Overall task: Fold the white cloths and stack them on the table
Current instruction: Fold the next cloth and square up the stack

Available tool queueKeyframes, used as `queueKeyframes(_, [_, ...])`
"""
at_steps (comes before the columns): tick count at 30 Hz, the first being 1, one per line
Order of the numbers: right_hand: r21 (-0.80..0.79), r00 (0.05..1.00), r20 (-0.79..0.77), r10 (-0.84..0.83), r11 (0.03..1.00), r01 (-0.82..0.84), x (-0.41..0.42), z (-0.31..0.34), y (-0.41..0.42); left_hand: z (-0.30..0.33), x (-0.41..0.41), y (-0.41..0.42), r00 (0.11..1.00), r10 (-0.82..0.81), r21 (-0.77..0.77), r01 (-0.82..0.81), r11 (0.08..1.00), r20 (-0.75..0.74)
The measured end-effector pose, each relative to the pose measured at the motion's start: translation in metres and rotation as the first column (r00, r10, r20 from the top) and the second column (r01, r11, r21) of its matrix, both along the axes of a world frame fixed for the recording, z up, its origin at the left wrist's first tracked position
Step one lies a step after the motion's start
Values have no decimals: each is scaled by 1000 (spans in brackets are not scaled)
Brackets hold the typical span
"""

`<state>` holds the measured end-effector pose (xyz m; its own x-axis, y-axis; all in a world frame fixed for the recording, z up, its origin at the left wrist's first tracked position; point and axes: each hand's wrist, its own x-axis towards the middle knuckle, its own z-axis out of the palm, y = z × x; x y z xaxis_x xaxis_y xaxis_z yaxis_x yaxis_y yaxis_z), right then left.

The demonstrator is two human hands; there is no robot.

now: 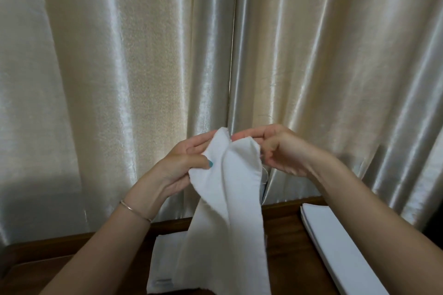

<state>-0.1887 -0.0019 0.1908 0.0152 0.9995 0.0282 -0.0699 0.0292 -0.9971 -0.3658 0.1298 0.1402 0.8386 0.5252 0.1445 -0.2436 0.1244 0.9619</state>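
Cloth (230,199) hangs from my grips: left hand (184,163) and right hand (280,151) each pinch a top corner; stack (340,242) lies below right, on the surface (285,227).

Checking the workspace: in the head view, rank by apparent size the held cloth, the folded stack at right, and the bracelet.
1. Held cloth, though nearness to the camera inflates it.
2. Folded stack, partly cut off.
3. Bracelet.

My only view is head-worn, close above both hands, facing forward and slightly down: curtain (311,55) fills twelve o'clock, table (285,235) edges six o'clock.
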Motion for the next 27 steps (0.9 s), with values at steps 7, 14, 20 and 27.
queueKeyframes(7, [348, 715, 571, -404, 908, 235, -10, -19, 5, -1, 3, -11, 991, -43, -77, 54, 996, 127])
queueKeyframes(14, [540, 513, 593, -621, 779, 319, -16, -25, 7, -10, 11, -28, 953, -200, -183, 243, 953, 228])
queueKeyframes(20, [809, 396, 425, -814, 538, 237, -22, -38, 7, -20, 13, -37, 892, -312, -219, 393, 893, 328])
queueKeyframes(27, [557, 548, 529, -648, 752, 352, -13, -39, -1, -3, 15, -37, 939, 275, 39, -273, 961, -205])
